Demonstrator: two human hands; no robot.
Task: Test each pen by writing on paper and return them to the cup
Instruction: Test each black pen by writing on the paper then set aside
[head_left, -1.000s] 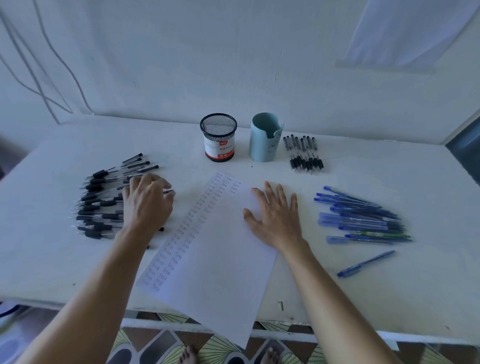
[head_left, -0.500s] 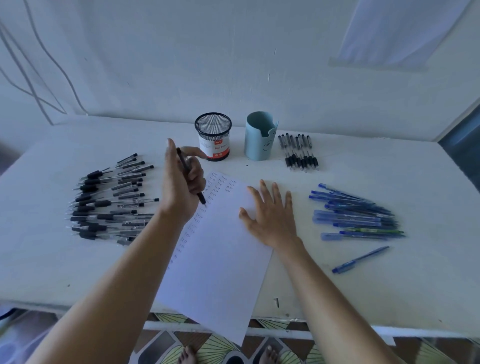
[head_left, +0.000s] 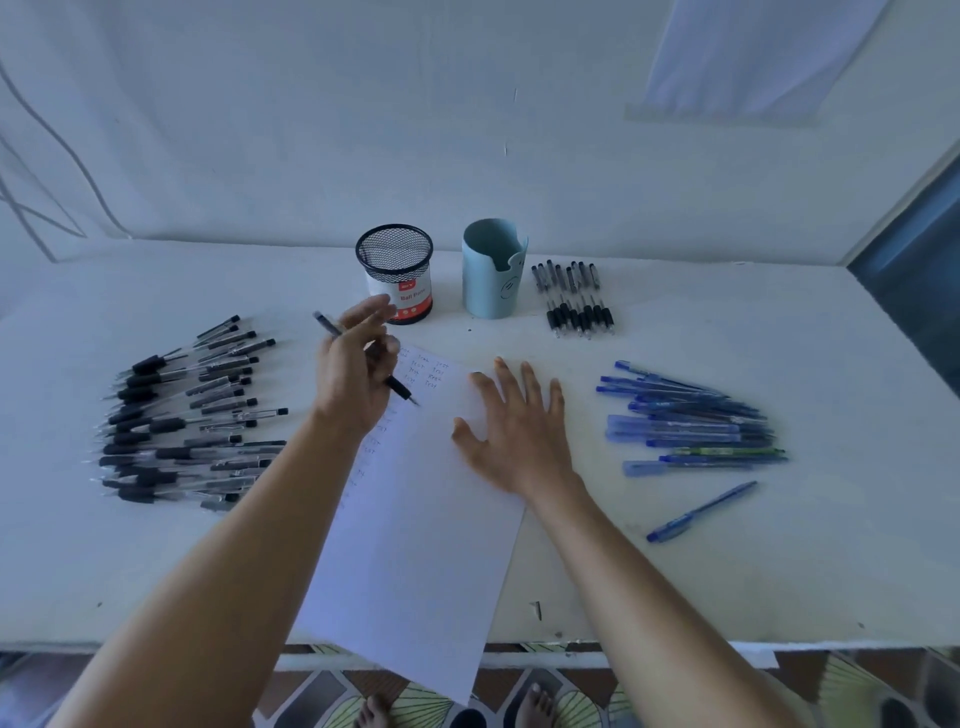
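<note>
Pen under test: a black-gripped clear ballpoint pen (head_left: 399, 388) sits in the left hand (head_left: 353, 374), slanted with its tip down over the upper left part of the white sheet of paper (head_left: 415, 545) and its back end pointing up and to the left; whether the tip touches the sheet cannot be told. 0.5 s ago the same pen stood steeper in a tighter grip, and 1 s ago that hand lay on the heap of black-gripped pens (head_left: 182, 415) at the left of the white table (head_left: 727, 571); now the hand is off the heap. Thumb and middle fingers curl round the barrel, while the index finger sticks out towards the black wire-mesh cup (head_left: 395, 275) with a red-and-white label. The left forearm reaches in from the lower left, wrist raised off the table. The right hand (head_left: 519, 441) has stayed put, palm down, fingers straight and spread, pressing the sheet's right edge and holding nothing. Small handwritten words run down the sheet's left side. Beside the mesh cup stands a light blue plastic cup (head_left: 493, 270), then a neat row of short black-gripped pens (head_left: 574, 299). Further right lies a pile of blue pens (head_left: 691, 421), with 1 loose blue pen (head_left: 701, 512) nearer the table's front edge.
</note>
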